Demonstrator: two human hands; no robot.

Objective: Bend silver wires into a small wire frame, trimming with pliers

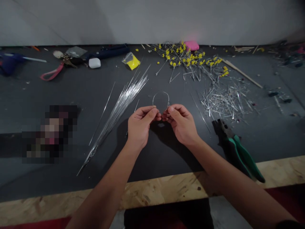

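A thin wire [161, 92], bent into an open arch, stands up between my two hands over the dark tabletop. My left hand [143, 122] pinches one end between thumb and fingers. The other end is pinched by my right hand [181, 123], and a small twisted bit shows just above that thumb. To the left of my left hand lies a long bundle of straight wires [121, 103]. Pliers [238, 149] with green and black handles rest right of my right hand, below a heap of short wire pieces [225, 98].
Wires with yellow tips [183, 57] pile up at the back, beside a pink lump [192, 45]. A wooden stick [243, 73], a bag of yellow material [132, 61], a white case [94, 63], keys [69, 60] and a blue glue gun [11, 62] line the back. A pixelated patch covers something at left.
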